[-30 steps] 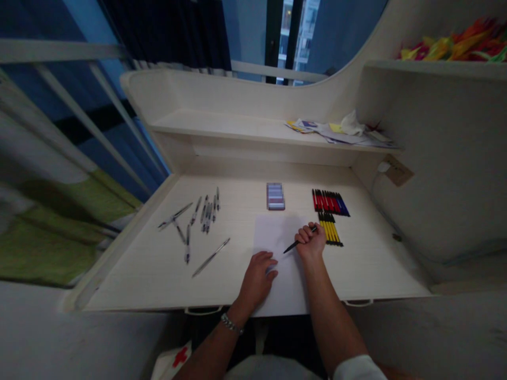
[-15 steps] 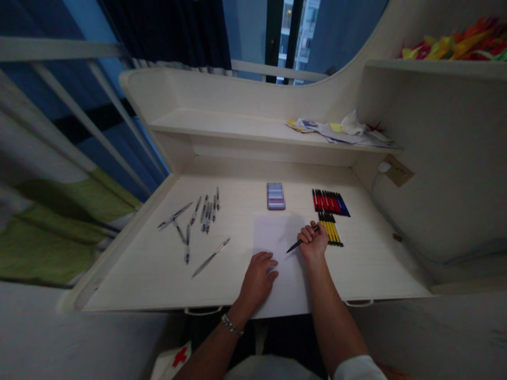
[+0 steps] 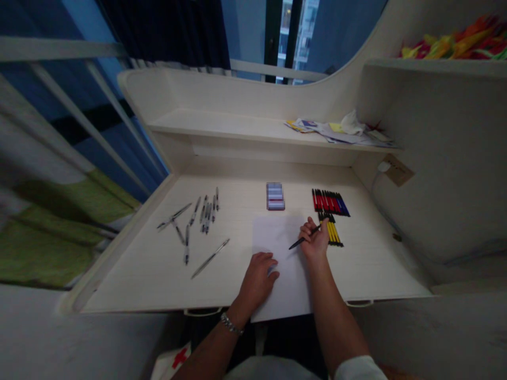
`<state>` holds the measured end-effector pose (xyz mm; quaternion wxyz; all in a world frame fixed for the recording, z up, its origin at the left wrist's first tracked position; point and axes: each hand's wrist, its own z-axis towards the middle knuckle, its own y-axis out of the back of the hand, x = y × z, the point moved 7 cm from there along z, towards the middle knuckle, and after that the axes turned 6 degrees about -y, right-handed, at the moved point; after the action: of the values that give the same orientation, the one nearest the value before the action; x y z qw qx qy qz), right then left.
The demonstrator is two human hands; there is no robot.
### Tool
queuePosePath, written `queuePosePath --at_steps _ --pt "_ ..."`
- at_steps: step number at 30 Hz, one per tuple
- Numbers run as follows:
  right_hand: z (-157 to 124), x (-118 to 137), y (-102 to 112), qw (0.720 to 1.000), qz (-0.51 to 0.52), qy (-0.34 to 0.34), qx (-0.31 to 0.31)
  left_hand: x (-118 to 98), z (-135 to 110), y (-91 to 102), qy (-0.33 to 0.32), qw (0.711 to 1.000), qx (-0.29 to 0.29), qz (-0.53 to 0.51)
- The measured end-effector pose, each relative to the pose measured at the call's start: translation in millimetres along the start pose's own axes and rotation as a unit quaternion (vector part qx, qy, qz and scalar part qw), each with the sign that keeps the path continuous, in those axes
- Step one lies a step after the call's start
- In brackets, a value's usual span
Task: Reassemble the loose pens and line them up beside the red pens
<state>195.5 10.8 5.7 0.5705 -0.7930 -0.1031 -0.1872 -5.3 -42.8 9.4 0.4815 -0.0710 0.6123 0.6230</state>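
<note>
"so, how does the right hand [image 3: 314,243] sit?"

"your right hand is turned partly palm up, its grip pinching a black pen [image 3: 295,244] between curled fingers and thumb. the pen slants down to your left, its tip over the white paper [image 3: 291,298]; you can't tell from here whether it touches."

"and the left hand [image 3: 258,275]?"

"your left hand lies on the paper's left side, its grip loosely spread, fingers a little bent and thumb apart from them."

"what about the worktop [image 3: 241,195]?"

"your paper reaches its front edge. just beyond the paper is a small rectangular thing [image 3: 275,197] with a blurred face. on your right, red and blue pens [image 3: 330,202] lie in a row, with yellow pens [image 3: 334,232] just below, partly behind your right hand. on your left, clear pens [image 3: 208,214] are scattered, and one long clear pen [image 3: 210,258] lies slantwise, nearest your left hand."
</note>
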Motion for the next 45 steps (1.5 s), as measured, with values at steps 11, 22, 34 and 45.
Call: queuePosePath --at_steps 11,22,34,45 --pt "5 5 4 0.962 -0.216 0.042 -0.162 12 36 3.4 -0.032 0.997 -0.032 0.056" --pt "30 -17 -9 0.929 -0.344 0.081 -0.107 16 34 -0.1 -0.026 0.997 -0.047 0.054" --pt "38 -30 -12 0.784 -0.597 0.152 -0.083 18 34 0.1 -0.023 0.998 -0.043 0.041" --pt "31 -35 -22 0.739 -0.64 0.197 -0.067 17 35 -0.1 -0.01 0.998 -0.036 0.044"
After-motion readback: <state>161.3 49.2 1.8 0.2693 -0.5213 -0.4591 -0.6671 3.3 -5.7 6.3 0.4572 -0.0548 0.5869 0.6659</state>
